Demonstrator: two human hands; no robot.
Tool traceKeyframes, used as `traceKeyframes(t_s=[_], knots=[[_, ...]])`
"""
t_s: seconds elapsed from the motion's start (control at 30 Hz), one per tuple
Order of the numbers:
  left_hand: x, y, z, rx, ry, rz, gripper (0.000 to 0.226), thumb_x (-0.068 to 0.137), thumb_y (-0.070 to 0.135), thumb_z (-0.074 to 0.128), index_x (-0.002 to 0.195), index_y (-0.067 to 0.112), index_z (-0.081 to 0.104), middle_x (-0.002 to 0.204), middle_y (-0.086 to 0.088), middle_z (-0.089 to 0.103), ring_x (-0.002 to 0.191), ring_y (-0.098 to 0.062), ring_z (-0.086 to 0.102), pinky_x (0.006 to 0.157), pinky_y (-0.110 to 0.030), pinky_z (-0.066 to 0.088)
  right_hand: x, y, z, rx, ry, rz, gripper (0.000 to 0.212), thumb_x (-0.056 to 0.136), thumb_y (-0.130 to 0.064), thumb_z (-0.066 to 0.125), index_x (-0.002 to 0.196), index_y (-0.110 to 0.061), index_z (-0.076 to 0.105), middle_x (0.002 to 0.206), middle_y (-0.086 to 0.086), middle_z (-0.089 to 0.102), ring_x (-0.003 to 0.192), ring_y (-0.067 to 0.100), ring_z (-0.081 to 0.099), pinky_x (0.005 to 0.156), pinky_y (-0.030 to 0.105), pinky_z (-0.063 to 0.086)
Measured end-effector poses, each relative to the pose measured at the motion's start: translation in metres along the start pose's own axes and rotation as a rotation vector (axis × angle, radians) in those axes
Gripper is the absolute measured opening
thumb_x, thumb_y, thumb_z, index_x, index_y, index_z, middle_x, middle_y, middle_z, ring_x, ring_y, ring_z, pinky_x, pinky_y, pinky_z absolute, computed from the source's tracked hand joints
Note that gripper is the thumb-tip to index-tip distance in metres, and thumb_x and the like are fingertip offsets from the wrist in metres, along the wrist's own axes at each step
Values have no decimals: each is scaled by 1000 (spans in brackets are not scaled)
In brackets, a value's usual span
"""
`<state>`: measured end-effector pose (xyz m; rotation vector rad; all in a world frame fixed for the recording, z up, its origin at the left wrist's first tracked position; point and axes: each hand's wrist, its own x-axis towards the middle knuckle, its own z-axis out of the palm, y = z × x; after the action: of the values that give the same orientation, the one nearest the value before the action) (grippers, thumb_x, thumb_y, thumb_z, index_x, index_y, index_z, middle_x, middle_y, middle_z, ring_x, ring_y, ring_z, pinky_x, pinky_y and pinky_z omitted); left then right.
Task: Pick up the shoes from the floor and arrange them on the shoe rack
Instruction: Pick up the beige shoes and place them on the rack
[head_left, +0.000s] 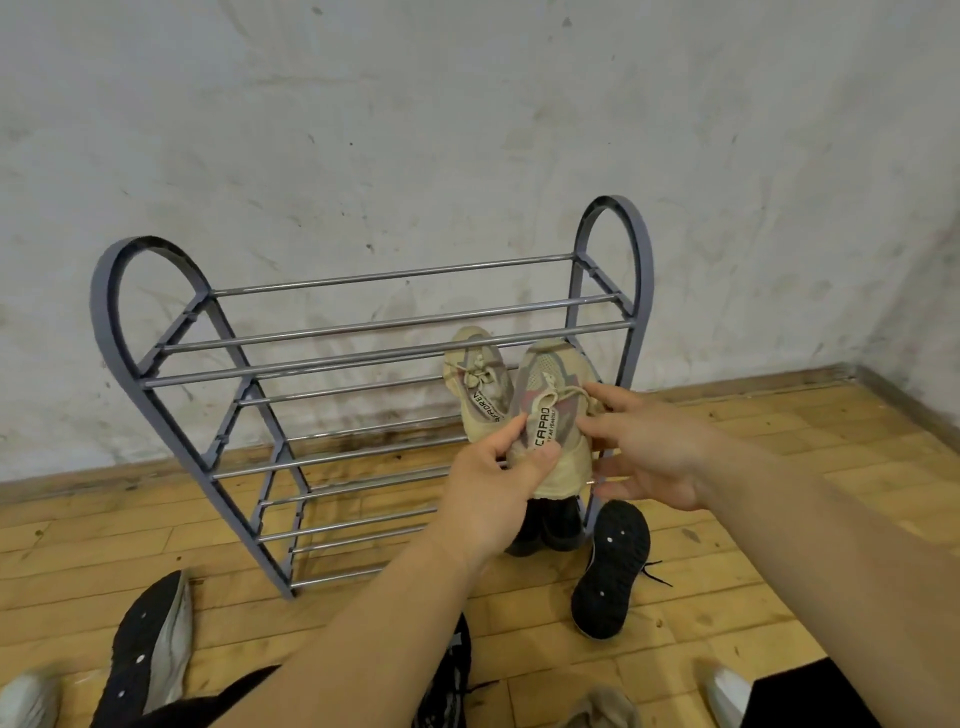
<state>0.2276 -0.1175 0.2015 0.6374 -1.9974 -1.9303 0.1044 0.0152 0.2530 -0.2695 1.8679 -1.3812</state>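
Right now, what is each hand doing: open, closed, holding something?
Left hand: closed, grip pinching the beige knit sneaker with the lettered strap at its heel.
Right hand: open, fingers spread against the same sneaker's side, not clearly gripping it.

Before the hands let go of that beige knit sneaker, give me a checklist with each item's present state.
1. Left hand pinching the beige knit sneaker by its heel: ok.
2. Right hand steadying its side and laces: ok.
3. Sneaker resting fully on the rails of the grey metal shoe rack: cannot tell.
4. Matching beige sneaker beside it on the same tier, toe towards the wall: ok.
5. Floor cleared of shoes: not ok; the black sneaker lying sole-up remains by the rack, others nearer.
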Motion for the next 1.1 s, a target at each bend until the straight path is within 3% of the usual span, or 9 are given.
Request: traceKeyframes(t_s=[0.17, 0.23, 0.33, 0.53, 0.6, 0.67, 0.77, 1.1], knots=[[17, 13, -3, 215, -61, 103, 59, 95, 34, 72, 149, 38, 50, 119, 32, 62, 115, 7, 62, 99, -15, 51, 29, -2, -9, 125, 72, -21, 45, 103, -6, 55, 139, -34, 54, 104, 9, 75, 82, 26, 76, 64, 37, 62], [28, 14, -12, 340, -75, 140, 62, 95, 37, 70, 152, 42, 45, 124, 32, 57, 113, 11, 58, 94, -11, 47, 44, -2, -10, 131, 138, -27, 43, 103, -7, 54, 139, -30, 54, 104, 10, 74, 86, 28, 75, 67, 41, 63], [47, 11, -28, 517, -7, 139, 65, 94, 43, 68, 153, 45, 40, 141, 16, 46, 128, -1, 44, 107, -25, 36, 67, 2, -10, 90, 224, -20, 44, 104, -4, 50, 138, -30, 56, 109, 10, 72, 94, 29, 72, 69, 42, 64], [84, -13, -46, 666, 40, 58, 68, 94, 48, 68, 155, 45, 37, 152, 0, 37, 141, -20, 40, 118, -37, 34, 102, 8, -2, -63, 335, -155, 47, 101, -6, 46, 136, -34, 59, 116, 4, 68, 88, 25, 72, 70, 46, 65], [93, -22, -48, 690, 20, 50, 69, 94, 49, 66, 155, 46, 36, 152, 1, 36, 140, -21, 40, 118, -38, 35, 106, 8, 1, -203, 373, -222, 45, 103, -9, 43, 137, -36, 56, 105, -5, 65, 68, 19, 65, 52, 28, 57], [100, -29, -47, 701, -6, 37, 69, 94, 48, 66, 156, 46, 36, 153, 0, 35, 140, -23, 41, 118, -40, 36, 110, 10, 1, -322, 421, -283, 45, 106, -11, 40, 141, -36, 52, 105, -4, 64, 56, 15, 56, 39, 20, 42], [106, -38, -47, 724, -35, 8, 68, 96, 41, 66, 157, 42, 35, 157, -2, 33, 141, -23, 42, 117, -32, 35, 121, 14, 0, -379, 465, -331, 45, 107, -13, 38, 146, -33, 49, 112, 0, 61, 54, 12, 54, 42, 20, 39], [114, -48, -53, 758, -21, 45, 62, 99, 35, 65, 154, 43, 40, 159, -1, 33, 144, -22, 39, 118, -33, 33, 142, 25, 3, -412, 491, -337, 43, 107, -20, 37, 147, -32, 48, 111, 1, 65, 69, 17, 59, 60, 25, 42]])
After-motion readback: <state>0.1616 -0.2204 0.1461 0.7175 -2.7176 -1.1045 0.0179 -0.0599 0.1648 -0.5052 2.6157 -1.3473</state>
